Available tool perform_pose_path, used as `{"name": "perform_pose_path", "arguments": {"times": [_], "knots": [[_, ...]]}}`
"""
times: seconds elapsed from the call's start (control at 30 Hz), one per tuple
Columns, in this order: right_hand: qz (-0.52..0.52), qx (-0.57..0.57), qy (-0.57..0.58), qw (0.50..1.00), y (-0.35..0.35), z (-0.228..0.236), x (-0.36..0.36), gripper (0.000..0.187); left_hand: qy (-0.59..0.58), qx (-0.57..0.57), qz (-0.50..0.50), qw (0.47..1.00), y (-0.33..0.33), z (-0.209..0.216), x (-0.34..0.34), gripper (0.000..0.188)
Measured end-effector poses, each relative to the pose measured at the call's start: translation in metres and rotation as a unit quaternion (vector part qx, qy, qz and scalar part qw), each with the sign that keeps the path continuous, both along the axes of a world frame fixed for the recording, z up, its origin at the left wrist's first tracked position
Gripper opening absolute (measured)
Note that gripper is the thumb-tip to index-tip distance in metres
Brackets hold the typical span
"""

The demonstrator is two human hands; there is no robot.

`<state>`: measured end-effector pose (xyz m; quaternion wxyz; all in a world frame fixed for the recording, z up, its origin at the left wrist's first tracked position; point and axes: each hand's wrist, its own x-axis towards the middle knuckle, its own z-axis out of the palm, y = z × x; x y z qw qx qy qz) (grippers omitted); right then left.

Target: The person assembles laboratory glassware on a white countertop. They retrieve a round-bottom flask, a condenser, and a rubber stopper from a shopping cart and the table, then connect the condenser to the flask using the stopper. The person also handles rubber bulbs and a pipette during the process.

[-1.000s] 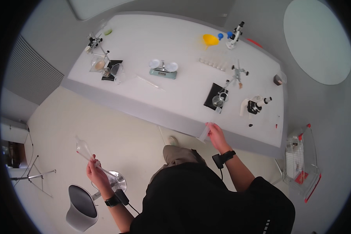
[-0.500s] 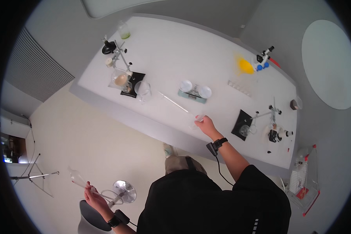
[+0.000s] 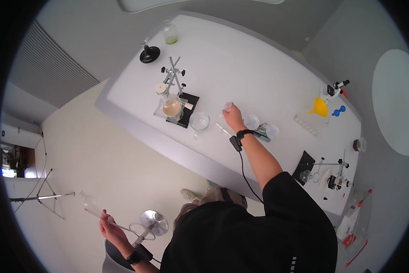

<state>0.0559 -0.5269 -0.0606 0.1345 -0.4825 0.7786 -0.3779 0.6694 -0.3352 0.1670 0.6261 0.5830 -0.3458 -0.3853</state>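
Note:
My left hand [image 3: 110, 226], held out over the floor at lower left, is closed around the narrow part of a clear glass separating funnel [image 3: 90, 203]. Its pear-shaped bulb points up and left, and a thin stem runs down past the hand. Over the white table, my right hand [image 3: 234, 117] grips a small clear cup-like vessel [image 3: 228, 106]; its exact kind is too small to tell. Beneath my right wrist lies a thin white rod [image 3: 223, 129], partly hidden. A two-pan balance [image 3: 261, 135] stands right of that wrist, partly covered by it. To its left is a clear glass beaker [image 3: 199, 121].
At left on the table [image 3: 240, 59] are a metal stand [image 3: 171, 75] with a tan-filled flask [image 3: 171, 108], a dark flask [image 3: 150, 54] and a green-bottomed bottle [image 3: 170, 34]. A yellow funnel [image 3: 320, 108], a tube rack [image 3: 306, 123] and microscopes are at right; a stool [image 3: 154, 222] stands below.
My right hand has moved left and farther over the table with the small vessel, past the balance. My left hand still holds the separating funnel in nearly the same place. The view has shifted.

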Motion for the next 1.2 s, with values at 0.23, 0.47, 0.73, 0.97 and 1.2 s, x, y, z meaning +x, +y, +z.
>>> {"name": "perform_pose_path", "arguments": {"times": [0.23,0.47,0.73,0.97,1.2], "knots": [[-0.017,0.033,-0.035,0.999,-0.003,-0.036,-0.017,0.035,0.004,-0.011,-0.006,1.0,-0.035,-0.003,0.026,0.025],[-0.002,0.091,0.023,0.996,0.068,-0.005,0.017,0.034,0.004,-0.015,-0.014,1.0,-0.065,-0.003,0.012,0.026],[0.038,0.253,0.202,0.946,0.124,-0.034,0.03,0.026,-0.033,-0.027,-0.057,0.997,-0.113,0.01,-0.028,0.024],[-0.018,0.229,0.08,0.97,0.142,-0.006,0.04,0.034,-0.039,0.01,-0.115,0.992,-0.154,-0.012,-0.03,0.02],[-0.125,0.192,0.049,0.972,0.169,0.035,0.074,0.039,-0.115,0.089,-0.199,0.969,-0.241,-0.057,-0.032,0.019]]}}
